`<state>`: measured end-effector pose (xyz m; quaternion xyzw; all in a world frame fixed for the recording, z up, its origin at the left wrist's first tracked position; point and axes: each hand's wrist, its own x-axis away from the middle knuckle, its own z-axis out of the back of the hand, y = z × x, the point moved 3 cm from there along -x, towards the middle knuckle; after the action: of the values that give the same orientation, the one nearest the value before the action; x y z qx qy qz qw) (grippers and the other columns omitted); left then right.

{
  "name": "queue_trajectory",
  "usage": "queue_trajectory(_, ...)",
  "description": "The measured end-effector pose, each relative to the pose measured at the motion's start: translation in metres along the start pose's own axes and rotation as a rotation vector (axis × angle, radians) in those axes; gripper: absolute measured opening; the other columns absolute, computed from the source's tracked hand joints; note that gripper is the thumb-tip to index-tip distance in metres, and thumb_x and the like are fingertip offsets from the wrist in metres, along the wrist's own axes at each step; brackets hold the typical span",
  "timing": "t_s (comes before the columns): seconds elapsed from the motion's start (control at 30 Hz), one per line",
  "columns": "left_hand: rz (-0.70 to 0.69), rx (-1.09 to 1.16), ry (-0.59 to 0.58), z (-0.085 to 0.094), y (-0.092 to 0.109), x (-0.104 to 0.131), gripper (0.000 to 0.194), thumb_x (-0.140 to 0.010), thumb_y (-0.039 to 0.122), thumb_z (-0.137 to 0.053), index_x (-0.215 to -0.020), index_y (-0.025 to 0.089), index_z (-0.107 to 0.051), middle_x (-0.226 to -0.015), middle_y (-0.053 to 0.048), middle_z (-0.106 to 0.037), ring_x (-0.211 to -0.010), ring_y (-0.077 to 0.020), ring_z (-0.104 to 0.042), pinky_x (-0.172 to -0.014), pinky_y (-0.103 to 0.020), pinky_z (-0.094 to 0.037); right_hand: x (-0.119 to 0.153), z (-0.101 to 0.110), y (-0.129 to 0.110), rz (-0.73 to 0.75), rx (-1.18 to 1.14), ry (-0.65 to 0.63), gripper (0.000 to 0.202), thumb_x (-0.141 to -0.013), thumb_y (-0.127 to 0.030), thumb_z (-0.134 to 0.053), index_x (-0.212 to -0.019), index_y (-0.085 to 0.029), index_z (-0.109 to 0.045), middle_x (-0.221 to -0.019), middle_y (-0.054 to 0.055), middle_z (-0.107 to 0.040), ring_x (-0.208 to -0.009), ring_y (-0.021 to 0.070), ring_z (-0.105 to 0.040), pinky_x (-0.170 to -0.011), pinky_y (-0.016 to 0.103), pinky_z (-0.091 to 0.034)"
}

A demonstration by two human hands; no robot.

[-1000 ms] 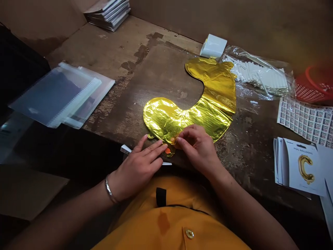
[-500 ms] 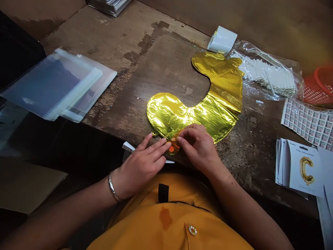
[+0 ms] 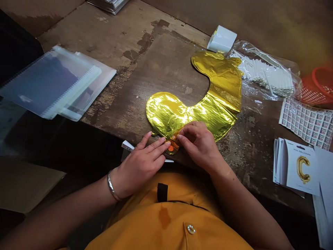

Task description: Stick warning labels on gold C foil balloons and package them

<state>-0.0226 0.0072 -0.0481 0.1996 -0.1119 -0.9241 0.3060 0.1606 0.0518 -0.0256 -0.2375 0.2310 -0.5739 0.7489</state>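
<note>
A flat gold foil balloon [image 3: 194, 114], curved like a letter C, lies on the worn brown table, its lower end near the front edge. My left hand [image 3: 143, 158], with a silver bangle at the wrist, lies with fingers outstretched and tips resting on the balloon's lower tab [image 3: 171, 148]. Orange-looking reflections or patches show on that tab. Thumb and forefinger of my right hand [image 3: 200, 144] are pinched together at the balloon's edge, just right of the left fingertips. Exactly what part they grip is partly hidden. Below the left fingers, a white card [image 3: 127, 145] pokes out at the table edge.
Clear plastic sleeves [image 3: 49, 81] overhang the table's left edge. On the right are a bag of white sticks [image 3: 270, 74], a red basket [image 3: 317, 86], a sticker sheet [image 3: 307, 121] and "Foil Balloons" cards [image 3: 301, 168]. A white roll [image 3: 222, 39] stands behind the balloon.
Both hands keep almost the same position at the balloon's tab. The whole view has shifted very slightly; nothing has visibly been picked up or let go.
</note>
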Motion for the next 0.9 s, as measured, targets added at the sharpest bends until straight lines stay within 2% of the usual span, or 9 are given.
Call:
queue_trajectory(0.17,0.002,0.004,0.009,0.000,-0.001,0.000,0.024,-0.094,0.012,-0.043,-0.091,0.014,-0.067,-0.133,-0.009,-0.060,-0.130,-0.0225,-0.050,-0.122,-0.049,-0.011,-0.002,-0.001,0.001,-0.006,-0.017,-0.068,0.009,-0.083,-0.019,-0.061,-0.074,-0.020,-0.063,-0.082,0.004,-0.062,-0.086,0.0200,-0.053,-0.078,0.036,-0.041)
queue_trajectory(0.5,0.012,0.016,-0.034,0.000,-0.001,0.000,0.026,-0.095,0.012,-0.042,-0.088,0.015,-0.066,-0.134,-0.007,-0.059,-0.131,-0.0237,-0.049,-0.121,-0.052,-0.012,-0.002,-0.007,0.000,-0.009,0.045,-0.026,0.009,-0.082,-0.019,-0.062,-0.073,-0.021,-0.062,-0.081,0.004,-0.061,-0.086,0.0214,-0.053,-0.078,0.037,-0.042)
queue_trajectory(0.6,0.010,0.016,-0.023,0.001,0.000,-0.001,0.026,-0.094,0.012,-0.042,-0.087,0.015,-0.066,-0.133,-0.008,-0.061,-0.130,-0.0239,-0.051,-0.121,-0.052,-0.013,0.000,-0.010,0.000,-0.002,0.108,-0.019,0.011,-0.083,-0.024,-0.064,-0.073,-0.021,-0.061,-0.082,0.005,-0.061,-0.085,0.0217,-0.052,-0.077,0.037,-0.041)
queue_trajectory(0.77,0.010,-0.004,-0.028,0.002,0.002,-0.003,0.023,-0.093,0.010,-0.045,-0.087,0.014,-0.067,-0.132,-0.009,-0.061,-0.129,-0.0243,-0.051,-0.121,-0.051,-0.017,-0.001,-0.012,0.005,-0.066,0.377,0.113,0.030,-0.080,-0.044,-0.068,-0.091,-0.018,-0.058,-0.089,0.010,-0.060,-0.087,0.0274,-0.051,-0.076,0.041,-0.042)
queue_trajectory(0.83,0.014,-0.008,-0.028,0.002,0.002,-0.004,0.022,-0.092,0.010,-0.046,-0.087,0.014,-0.067,-0.131,-0.009,-0.062,-0.128,-0.0243,-0.052,-0.121,-0.051,-0.019,-0.001,-0.006,0.007,-0.085,0.463,0.172,0.024,-0.087,-0.040,-0.060,-0.091,-0.016,-0.059,-0.087,0.012,-0.060,-0.085,0.0282,-0.051,-0.074,0.042,-0.043)
queue_trajectory(0.9,0.018,-0.004,-0.024,0.001,0.002,-0.004,0.022,-0.091,0.008,-0.047,-0.085,0.015,-0.067,-0.129,-0.008,-0.063,-0.127,-0.0238,-0.053,-0.121,-0.050,-0.018,0.002,0.003,0.004,-0.034,0.474,0.240,0.016,-0.091,-0.028,-0.050,-0.094,-0.016,-0.061,-0.089,0.013,-0.061,-0.085,0.0276,-0.053,-0.077,0.043,-0.044)
